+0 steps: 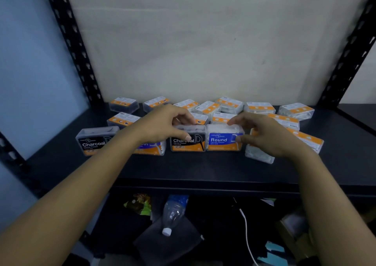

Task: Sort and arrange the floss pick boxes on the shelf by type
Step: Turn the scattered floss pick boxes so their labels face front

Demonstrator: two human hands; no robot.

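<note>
Several clear floss pick boxes lie on a black shelf (203,170). In the front row stand a black Charcoal box (188,142) and a blue Round box (223,141), side by side and upright. My left hand (164,125) grips the Charcoal box, thumb on its front and fingers curled over its top. My right hand (262,133) holds the Round box, thumb at its right front edge and fingers reaching over its top. Another Charcoal box (94,142) stands at the front left. A blue box (151,147) is partly hidden under my left forearm.
More boxes with orange-and-white labels (259,108) lie flat in rows at the back, some tipped at the right (305,138). Black slotted uprights (69,41) frame the shelf. Below it lie a plastic bottle (174,212), a snack bag, a white cable and dark items.
</note>
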